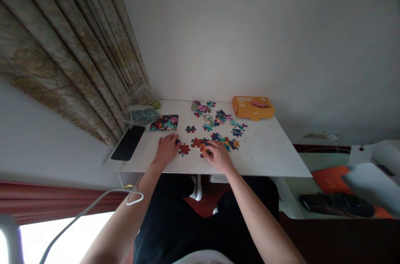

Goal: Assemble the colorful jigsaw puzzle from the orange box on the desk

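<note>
My left hand (166,150) rests low on the white table, its thumb and forefinger closed on a small dark puzzle piece (177,141). Just right of it, a reddish-brown puzzle piece (184,149) lies by itself. My right hand (218,155) is bent in a pinch on a puzzle piece with some orange (203,151), at the lower edge of a few red pieces (196,143); its fingers partly cover them. Beyond that hand are blue and yellow pieces (233,144). A single blue piece (190,129) lies farther up between the hands.
Loose puzzle pieces (200,108) are heaped toward the wall. A colourful picture card (164,123), a black phone (128,143) and a clear plastic bag (140,113) are at the left. An orange puzzle box (253,108) stands back right. A white cable (93,197) hangs beside my left forearm.
</note>
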### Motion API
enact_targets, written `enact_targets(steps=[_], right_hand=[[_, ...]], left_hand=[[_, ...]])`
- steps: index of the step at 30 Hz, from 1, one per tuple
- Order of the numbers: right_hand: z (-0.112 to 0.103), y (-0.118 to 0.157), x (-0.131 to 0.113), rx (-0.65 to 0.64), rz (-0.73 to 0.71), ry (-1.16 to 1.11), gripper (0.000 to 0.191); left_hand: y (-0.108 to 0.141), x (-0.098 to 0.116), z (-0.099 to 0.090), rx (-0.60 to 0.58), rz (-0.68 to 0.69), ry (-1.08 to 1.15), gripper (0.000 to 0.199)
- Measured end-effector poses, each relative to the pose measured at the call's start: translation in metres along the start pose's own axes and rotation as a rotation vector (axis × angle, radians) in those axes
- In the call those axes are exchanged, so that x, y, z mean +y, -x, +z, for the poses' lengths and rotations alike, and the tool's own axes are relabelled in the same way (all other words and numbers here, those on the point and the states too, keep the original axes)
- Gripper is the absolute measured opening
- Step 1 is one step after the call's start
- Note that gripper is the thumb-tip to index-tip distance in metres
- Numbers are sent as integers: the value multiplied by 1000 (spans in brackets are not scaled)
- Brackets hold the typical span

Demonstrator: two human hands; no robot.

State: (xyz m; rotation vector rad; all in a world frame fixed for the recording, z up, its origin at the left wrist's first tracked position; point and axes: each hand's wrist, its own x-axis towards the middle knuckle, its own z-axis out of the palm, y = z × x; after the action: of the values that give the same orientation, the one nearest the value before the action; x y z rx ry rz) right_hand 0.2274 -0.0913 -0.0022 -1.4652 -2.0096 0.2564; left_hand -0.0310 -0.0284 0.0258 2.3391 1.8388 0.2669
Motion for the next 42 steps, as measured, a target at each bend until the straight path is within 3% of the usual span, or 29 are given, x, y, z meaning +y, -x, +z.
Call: enact_targets(steps=[5,16,22,27,32,37,42], right_hand=[[-1,0,0,-12,-2,-3,14],[-3,0,-2,-10,6,3,14],[-3,-1,-3,-2,3,8,15],[-7,0,-4,75,-26,-74,16],[-5,3,2,150,98,-244,19],[-1,2,10,143,286,-507,34],[-2,0,13,99,389,-672,46]], left_hand=[[5,2,-3,-10,-24,-2,43],[-8,-21,-19,-82,-88,26,53],[-27,-35,-12,-98,-132,243,58],[-36,-36,-4,74,-138,610,50],[-28,-9,-2,146,-156,913,35],[-8,44,5,18,-284,1334,42],[7,91,20,19,-301,1622,41]])
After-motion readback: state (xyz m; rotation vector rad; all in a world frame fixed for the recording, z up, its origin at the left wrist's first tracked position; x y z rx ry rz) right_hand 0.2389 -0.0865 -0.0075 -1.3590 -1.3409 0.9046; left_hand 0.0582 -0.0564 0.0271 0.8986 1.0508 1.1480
